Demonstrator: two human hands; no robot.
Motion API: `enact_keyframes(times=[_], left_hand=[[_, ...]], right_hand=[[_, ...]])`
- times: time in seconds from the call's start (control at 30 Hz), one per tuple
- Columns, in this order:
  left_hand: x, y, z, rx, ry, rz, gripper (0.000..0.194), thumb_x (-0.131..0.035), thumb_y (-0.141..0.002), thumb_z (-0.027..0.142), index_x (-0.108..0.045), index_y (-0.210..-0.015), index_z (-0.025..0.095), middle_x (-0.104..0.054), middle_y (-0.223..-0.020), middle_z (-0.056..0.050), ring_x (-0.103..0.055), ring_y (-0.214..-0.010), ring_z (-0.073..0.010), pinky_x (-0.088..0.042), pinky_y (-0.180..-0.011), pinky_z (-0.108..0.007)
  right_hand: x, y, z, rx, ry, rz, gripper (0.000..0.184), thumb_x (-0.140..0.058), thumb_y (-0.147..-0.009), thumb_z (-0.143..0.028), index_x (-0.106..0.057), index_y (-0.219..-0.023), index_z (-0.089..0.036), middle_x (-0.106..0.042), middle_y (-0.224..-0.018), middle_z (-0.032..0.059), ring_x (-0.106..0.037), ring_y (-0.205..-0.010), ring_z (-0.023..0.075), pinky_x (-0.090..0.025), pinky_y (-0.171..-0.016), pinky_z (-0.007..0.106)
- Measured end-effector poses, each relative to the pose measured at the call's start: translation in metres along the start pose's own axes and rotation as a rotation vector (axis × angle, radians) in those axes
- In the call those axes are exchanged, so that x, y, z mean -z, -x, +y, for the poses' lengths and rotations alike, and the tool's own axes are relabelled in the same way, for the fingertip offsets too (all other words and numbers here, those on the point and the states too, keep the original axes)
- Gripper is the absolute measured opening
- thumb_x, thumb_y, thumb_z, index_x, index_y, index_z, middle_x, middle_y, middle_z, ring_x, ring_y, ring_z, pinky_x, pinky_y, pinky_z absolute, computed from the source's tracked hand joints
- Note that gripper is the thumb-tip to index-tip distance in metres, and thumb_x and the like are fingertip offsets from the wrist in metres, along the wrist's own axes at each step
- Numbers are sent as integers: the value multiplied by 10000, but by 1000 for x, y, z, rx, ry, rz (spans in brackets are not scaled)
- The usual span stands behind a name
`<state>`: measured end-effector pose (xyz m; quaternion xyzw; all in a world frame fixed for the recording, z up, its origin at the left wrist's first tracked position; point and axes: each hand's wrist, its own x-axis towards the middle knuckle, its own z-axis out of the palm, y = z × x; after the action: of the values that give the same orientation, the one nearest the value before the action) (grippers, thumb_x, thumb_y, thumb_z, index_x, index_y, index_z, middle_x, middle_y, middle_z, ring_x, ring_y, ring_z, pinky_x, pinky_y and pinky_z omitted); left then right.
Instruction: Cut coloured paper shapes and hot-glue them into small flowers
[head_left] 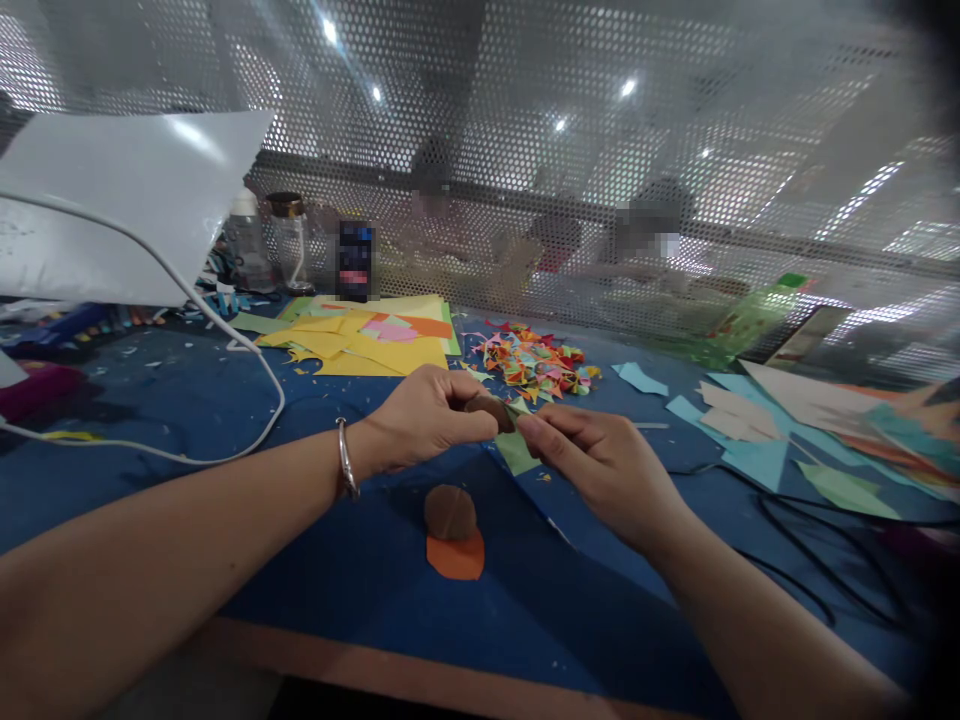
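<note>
My left hand point(427, 420), with a silver bangle at the wrist, is closed on a small brown piece point(491, 408) that looks like cut card or paper. Right beside it, the fingertips of my right hand point(596, 455) pinch a light green scrap of paper point(517, 406) at the brown piece's edge. My fingers partly hide both. A larger green paper point(519, 455) lies below on the blue table. Nearer to me, a rounded brown piece point(450, 512) overlaps a rounded orange paper piece point(456, 557).
Small colourful paper scraps point(532, 360) are heaped behind my hands. Yellow sheets point(360, 340) and a phone point(355, 260) are at the back left. A white cable point(217, 320) loops on the left. Blue and beige papers point(750, 420) and black cables point(795, 540) lie right, below a perforated screen point(495, 120).
</note>
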<state>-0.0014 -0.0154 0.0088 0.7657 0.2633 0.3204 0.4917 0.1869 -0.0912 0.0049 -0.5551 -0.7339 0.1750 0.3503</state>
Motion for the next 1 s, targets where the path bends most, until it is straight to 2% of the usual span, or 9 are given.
enact_keyframes(times=[0.33, 0.53, 0.8, 1.0], left_hand=[[2, 1, 0, -23, -110, -12, 103, -569, -648, 218, -643, -610, 157, -465, -587, 35, -411, -612, -108, -303, -544, -236], [2, 1, 0, -31, -120, -20, 103, -575, -651, 217, -654, -620, 159, -494, -590, 31, -436, -613, -110, -313, -545, -236], [3, 0, 0, -56, -120, -33, 71, -576, -643, 179, -613, -586, 161, -497, -597, 38, -440, -610, -103, -311, -553, -240], [3, 1, 1, -74, -140, -56, 81, -576, -656, 172, -600, -579, 164, -487, -617, 38, -436, -633, -105, -320, -579, -246]], right_hand=[[-1, 0, 0, 20, 65, 17, 498, -452, -953, -555, -446, -596, -207, -412, -576, -23, -403, -560, 126, -324, -521, 259], [-1, 0, 0, 15, 73, 3, 499, -445, -944, -570, -415, -593, -216, -372, -583, -31, -380, -554, 125, -307, -513, 258], [-1, 1, -1, 26, 91, -13, 493, -440, -954, -564, -451, -611, -210, -410, -591, -27, -394, -559, 124, -318, -519, 257], [-1, 1, -2, 44, 83, -2, 491, -453, -951, -536, -386, -587, -213, -366, -575, -34, -380, -553, 118, -311, -514, 250]])
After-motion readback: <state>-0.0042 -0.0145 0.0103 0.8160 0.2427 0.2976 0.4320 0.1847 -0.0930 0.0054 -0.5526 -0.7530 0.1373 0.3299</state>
